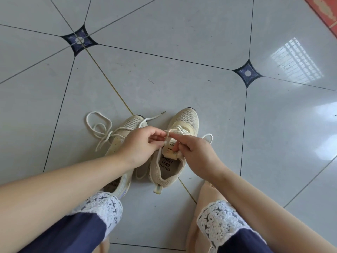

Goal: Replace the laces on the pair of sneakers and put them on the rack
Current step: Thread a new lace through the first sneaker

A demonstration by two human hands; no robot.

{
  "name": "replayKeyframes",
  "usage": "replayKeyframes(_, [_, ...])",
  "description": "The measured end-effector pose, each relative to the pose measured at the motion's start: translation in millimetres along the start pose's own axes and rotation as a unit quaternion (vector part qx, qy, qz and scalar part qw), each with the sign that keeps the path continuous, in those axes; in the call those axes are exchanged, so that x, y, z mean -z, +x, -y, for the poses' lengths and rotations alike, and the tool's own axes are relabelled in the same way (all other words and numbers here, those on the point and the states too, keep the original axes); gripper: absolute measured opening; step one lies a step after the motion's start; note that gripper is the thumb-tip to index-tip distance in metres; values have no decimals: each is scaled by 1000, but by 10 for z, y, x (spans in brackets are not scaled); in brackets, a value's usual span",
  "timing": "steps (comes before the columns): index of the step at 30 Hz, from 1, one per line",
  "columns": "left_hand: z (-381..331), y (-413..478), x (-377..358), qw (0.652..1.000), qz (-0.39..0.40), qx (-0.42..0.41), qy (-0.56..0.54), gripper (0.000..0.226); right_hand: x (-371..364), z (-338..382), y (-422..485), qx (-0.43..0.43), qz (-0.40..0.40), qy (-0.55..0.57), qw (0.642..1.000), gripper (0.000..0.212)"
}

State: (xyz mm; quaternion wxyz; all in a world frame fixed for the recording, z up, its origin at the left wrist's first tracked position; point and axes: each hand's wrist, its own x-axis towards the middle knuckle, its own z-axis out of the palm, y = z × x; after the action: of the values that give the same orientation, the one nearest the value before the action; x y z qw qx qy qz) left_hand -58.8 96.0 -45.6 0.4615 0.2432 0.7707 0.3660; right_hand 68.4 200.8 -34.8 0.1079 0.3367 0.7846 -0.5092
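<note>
Your left hand [140,145] pinches the lace [177,129] at the tongue [170,148] of the right sneaker [186,117]. Your right hand [197,154] grips the tongue, index laid on the lace. The left sneaker [131,123] sits just beside at 9 o'clock, with its loose lace [98,121] trailing toward 10 o'clock on the floor [182,79].

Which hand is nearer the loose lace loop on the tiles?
Left. The left hand sits just right of the cream lace loop; the right hand is farther right, on the beige mesh sneaker.
</note>
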Motion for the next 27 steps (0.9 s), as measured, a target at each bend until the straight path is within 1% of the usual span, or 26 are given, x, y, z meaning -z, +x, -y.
replayKeyframes(3, [-43,53,8,999,-13,4,41,17,-13,8,14,-5,1,25,1000,45])
replayKeyframes(5, [-65,100,-9,997,-31,5,73,11,11,15,13,-15,2,63,998,46])
replayKeyframes(6, [-68,115,-19,997,-37,13,72,8,24,9,7,-20,3,84,996,46])
replayKeyframes(7, [-65,126,-29,997,-42,26,56,5,36,1,-1,-26,2,103,994,44])
replayKeyframes(9, [-45,130,-31,996,-51,70,-10,10,56,-22,-22,-41,3,159,986,36])
replayKeyframes(11, [-35,140,-12,989,-46,114,-82,14,85,-28,-36,-61,12,242,968,33])
replayKeyframes(12, [-37,146,1,985,-36,130,-105,14,101,-26,-32,-67,17,261,963,32])
replayKeyframes(13, [-37,152,10,982,-26,141,-121,14,115,-23,-25,-71,18,255,964,33])
replayKeyframes(16, [-49,164,18,976,-14,160,-147,15,148,-6,-5,-63,-4,179,982,30])
replayKeyframes(18, [-62,166,13,974,-14,165,-153,15,172,8,10,-53,-25,141,988,27])
replayKeyframes(21, [-84,157,3,971,-11,163,-176,12,194,42,24,-49,-48,91,993,28])
replayKeyframes(23, [-91,142,-4,967,-4,164,-196,7,184,70,33,-42,-84,17,995,24])
replayKeyframes(25, [-95,123,-9,962,-2,167,-215,4,168,128,62,-15,-125,-52,991,17])
replayKeyframes(27, [-94,111,-19,960,-5,166,-226,6,147,190,113,23,-135,-82,987,15])
